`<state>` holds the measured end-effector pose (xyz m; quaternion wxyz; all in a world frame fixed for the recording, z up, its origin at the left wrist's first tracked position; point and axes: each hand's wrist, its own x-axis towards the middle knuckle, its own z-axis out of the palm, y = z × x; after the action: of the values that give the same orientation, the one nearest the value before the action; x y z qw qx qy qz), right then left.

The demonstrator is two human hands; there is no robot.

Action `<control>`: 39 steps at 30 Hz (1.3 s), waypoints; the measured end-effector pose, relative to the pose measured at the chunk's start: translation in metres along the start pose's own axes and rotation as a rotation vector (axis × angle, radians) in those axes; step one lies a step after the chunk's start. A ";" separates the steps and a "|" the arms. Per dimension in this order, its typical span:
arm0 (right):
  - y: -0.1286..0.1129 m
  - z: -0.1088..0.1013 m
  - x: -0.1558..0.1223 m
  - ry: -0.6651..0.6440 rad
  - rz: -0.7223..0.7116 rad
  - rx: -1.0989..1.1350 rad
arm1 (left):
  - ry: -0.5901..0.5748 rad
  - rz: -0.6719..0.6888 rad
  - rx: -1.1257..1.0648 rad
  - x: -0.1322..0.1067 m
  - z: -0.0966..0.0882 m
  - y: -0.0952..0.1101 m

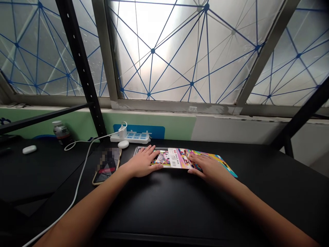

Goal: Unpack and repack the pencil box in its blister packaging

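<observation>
Two bare hands over a long, flat, multicoloured pencil-box package (182, 158), which lay crosswise on a matt black desk (174, 212), towards the wall-side edge. A white label (174, 157) printed "PENCIL BOX" crossed the package between the hands; a clear, glossy rim showed at its left end, and its right end slanted towards the person. The left hand (145, 161) lay palm down over the left end, fingers spread and extended across the top, thumb along the near edge. The right hand (208, 166) lay palm down over the right part, fingers extended leftwards and close together, thumb apart from them at the near edge. Neither hand visibly pinched the package; how firmly each pressed could not be told. Left of the left hand lay a dark-screened phone in a tan-edged case (96, 181), its screen partly pixelated. Beyond it stood a small, rounded white case (123, 144), just in front of a white power strip with blue sockets (137, 138). A white cable (81, 178) ran from the plug there towards the person, passing left of the phone.
</observation>
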<state>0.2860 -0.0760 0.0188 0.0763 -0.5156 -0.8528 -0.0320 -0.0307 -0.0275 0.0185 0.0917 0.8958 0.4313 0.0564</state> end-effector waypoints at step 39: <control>-0.147 0.022 -0.014 -0.042 -0.419 0.037 | 0.102 -0.120 -0.018 0.025 -0.004 0.006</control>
<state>0.1604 -0.1542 -0.0019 0.0596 -0.3260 -0.9433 -0.0208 -0.0111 -0.0113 0.0247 0.0809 0.8633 0.4880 0.1000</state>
